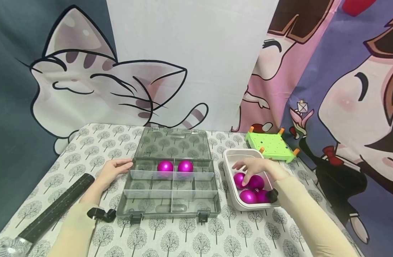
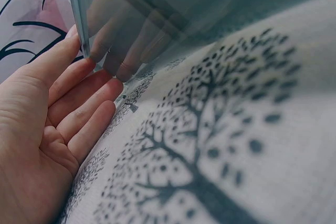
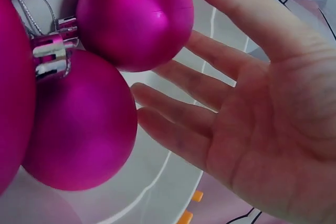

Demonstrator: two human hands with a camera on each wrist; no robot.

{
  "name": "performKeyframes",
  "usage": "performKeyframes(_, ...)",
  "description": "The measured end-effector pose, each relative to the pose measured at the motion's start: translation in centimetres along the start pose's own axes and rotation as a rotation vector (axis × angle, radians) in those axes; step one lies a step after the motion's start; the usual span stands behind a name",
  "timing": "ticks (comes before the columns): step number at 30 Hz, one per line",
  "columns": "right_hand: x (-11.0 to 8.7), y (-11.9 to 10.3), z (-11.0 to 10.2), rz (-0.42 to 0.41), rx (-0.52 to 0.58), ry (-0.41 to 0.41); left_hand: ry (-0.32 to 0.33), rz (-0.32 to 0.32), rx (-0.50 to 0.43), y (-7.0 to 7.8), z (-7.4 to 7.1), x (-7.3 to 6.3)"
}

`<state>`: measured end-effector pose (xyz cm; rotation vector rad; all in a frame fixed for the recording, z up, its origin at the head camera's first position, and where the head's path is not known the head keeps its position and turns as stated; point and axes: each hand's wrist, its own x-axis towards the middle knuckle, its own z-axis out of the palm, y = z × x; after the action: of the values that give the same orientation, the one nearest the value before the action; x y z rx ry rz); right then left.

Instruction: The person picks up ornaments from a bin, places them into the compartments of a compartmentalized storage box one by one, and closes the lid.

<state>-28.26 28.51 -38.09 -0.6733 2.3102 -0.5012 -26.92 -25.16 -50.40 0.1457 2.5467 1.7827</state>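
Observation:
A grey see-through compartment box (image 1: 147,194) lies with its lid (image 1: 170,143) folded back. Two magenta Christmas balls (image 1: 165,168) sit side by side in its rear row, one on each side of the middle divider. My left hand (image 1: 112,173) is at the box's left side, fingertips right at the edge and fingers fairly straight. Over the white bin (image 1: 230,178) on the right, my right hand (image 1: 255,167) reaches down with fingers spread. Several magenta Christmas balls (image 3: 134,22) with silvery caps lie in that bin. In the right wrist view, the fingertips are close against two balls, not curled round them.
Behind the bin stands a light green toy stand (image 1: 270,145) with orange pegs. A black cylinder (image 1: 56,205) with a clear end lies along the left side. A tree-print cloth (image 1: 170,239) covers the table, and a cartoon curtain (image 1: 190,64) hangs behind it.

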Motion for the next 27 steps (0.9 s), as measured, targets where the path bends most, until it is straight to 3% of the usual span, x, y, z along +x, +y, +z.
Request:
performKeyframes(10, 0.7, -0.4, 0.1, 0.055, -0.12, -0.115, -0.006, -0.011, -0.025, 0.0, 0.0, -0.1)
performKeyframes(27, 1.2, -0.3, 0.3, 0.02, -0.183, -0.104, -0.011, -0.014, -0.05, 0.2, 0.0, -0.2)
